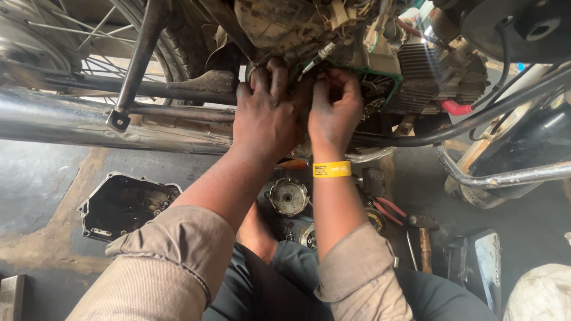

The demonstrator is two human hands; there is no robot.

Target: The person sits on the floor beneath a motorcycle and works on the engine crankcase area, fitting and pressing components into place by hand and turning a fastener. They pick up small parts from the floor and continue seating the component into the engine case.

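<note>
1. Two hands work at the open side of a motorcycle engine [380,71]; listing left to right.
2. Exhaust pipe [89,128] runs long across the left, chrome, under the spoked wheel [65,53].
3. Engine cover [122,205] lies on the floor [35,178] at lower left, inside facing up, well apart from both hands.
4. Left hand [264,113]: fingers curled, tips pressed into the engine opening just above; what it grips is hidden, cannot tell.
5. Right hand [334,110]: fingers bent and pinched at the green gasket edge [357,72], touching it; any small part in the pinch is not visible. Yellow wristband [331,169] on that wrist.
6. Opening lies straight ahead and up from both hands; right hand slightly nearer the gasket.
7. Round clutch part [288,196] on the floor between the forearms.
8. Pliers [383,208] and hammer [423,238] lie to the right, apart from the hands.
</note>
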